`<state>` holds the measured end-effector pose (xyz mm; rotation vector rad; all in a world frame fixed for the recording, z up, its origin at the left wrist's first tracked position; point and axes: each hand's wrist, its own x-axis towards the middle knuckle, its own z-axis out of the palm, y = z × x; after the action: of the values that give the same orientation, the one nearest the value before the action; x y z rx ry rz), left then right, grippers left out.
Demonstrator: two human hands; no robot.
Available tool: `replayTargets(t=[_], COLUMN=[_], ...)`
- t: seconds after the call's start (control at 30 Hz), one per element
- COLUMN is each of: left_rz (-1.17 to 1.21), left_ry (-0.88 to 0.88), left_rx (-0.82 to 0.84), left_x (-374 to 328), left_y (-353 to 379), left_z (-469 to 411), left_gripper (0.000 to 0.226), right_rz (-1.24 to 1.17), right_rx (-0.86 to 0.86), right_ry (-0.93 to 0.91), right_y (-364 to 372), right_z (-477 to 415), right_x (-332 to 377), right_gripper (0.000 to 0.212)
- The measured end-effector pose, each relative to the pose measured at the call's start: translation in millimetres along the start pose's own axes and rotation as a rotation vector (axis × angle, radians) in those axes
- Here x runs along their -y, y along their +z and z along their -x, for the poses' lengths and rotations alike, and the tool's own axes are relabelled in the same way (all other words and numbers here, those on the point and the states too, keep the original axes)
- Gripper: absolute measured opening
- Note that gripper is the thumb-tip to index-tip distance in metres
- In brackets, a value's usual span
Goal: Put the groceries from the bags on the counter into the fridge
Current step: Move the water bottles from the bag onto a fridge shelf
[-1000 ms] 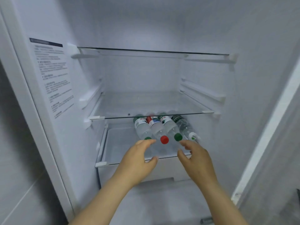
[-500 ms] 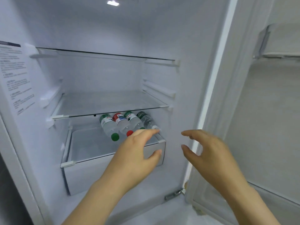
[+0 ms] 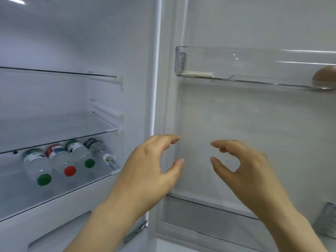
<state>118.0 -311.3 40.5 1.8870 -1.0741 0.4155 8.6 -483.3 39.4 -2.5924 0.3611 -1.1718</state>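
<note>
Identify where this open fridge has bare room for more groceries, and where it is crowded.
The middle glass shelf, above the bottles, is bare across its visible width. The door bin looks free from its left wall to a brown round item at the right edge. Crowded: the lowest shelf, where four bottles lie side by side.

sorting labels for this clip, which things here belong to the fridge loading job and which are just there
Job: four bottles lying on the lower shelf; left hand and right hand, both empty.
Just there: clear door bin; brown round item in it, maybe an egg; top glass shelf.
</note>
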Motion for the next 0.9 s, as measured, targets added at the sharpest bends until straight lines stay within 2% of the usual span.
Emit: replayTargets(t=[0.23,0.5,0.67,0.9], left_rz=[0.134,0.357,0.500,0.730], left_ry=[0.176,0.439,0.588,0.779], left_rx=[0.122,0.379,0.513,0.683], left_x=[-16.4,-41.7,-64.3,-132.6], left_y=[45.2,80.4,93.3,104.0], left_z=[-33.6,-53.9,-40.7,18.8], left_gripper=[0.042,0.044,0.043,0.046], right_rz=[0.244,0.509,0.675,0.855], right_rx=[-0.077,-0.230,-0.320,-0.435], right_ry=[0.169,0.420,0.625,0.862], right_y=[-39.5,-68.4,-91.1,-141.3], right_z=[17.9,56.9,103.8,180.2], right_x=[-14.1,7.0,40.1,95.1], right_gripper=[0.034,0.034,0.035,0.036])
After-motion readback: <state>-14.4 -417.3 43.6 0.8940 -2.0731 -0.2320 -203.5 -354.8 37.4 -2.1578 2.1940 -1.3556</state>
